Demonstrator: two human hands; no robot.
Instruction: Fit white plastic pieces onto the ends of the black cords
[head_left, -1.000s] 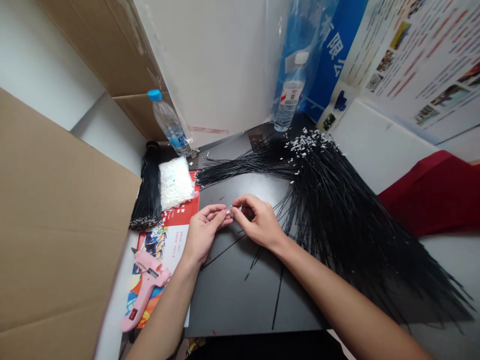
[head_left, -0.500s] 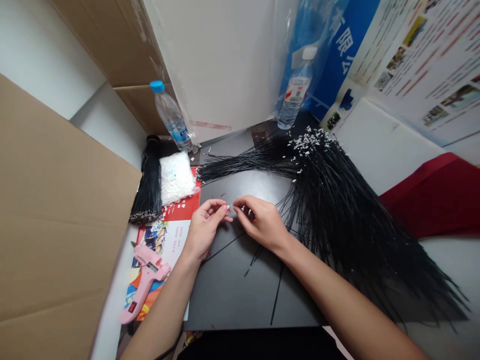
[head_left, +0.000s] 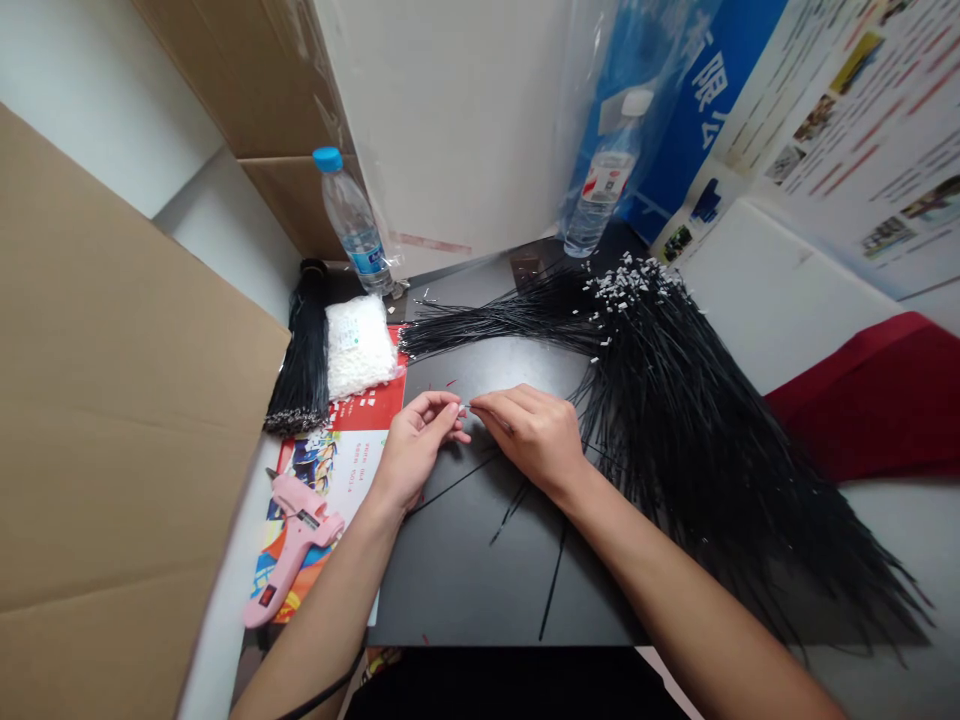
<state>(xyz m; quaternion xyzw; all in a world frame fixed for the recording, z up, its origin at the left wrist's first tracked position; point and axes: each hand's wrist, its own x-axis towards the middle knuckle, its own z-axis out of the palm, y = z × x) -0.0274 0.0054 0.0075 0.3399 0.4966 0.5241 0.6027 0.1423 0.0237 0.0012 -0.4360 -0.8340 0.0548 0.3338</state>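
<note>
Above the middle of the dark table, my left hand [head_left: 416,445] pinches a tiny white connector housing [head_left: 463,410] between thumb and forefinger. My right hand [head_left: 536,435] meets it from the right, its thumb and fingertips closed on the end of a thin wire at the housing. A black wire [head_left: 454,486] runs below both hands, and its ends are hidden by them. To the right lies a big heap of black wires [head_left: 697,420] with white housings [head_left: 630,285] on their far ends. Behind my hands, a thinner bundle of black wires [head_left: 487,325] stretches leftward.
A bag of white housings [head_left: 361,345] and another black wire bundle [head_left: 300,350] lie at left. A pink glue gun [head_left: 296,550] rests on a printed sheet [head_left: 349,480]. Two water bottles [head_left: 356,225] [head_left: 606,185] stand behind. Cardboard [head_left: 127,400] borders the left side.
My right hand's fingers have closed in and straightened toward the white housing, with its back turned more upward. My left hand keeps its pinch. The view has shifted slightly.
</note>
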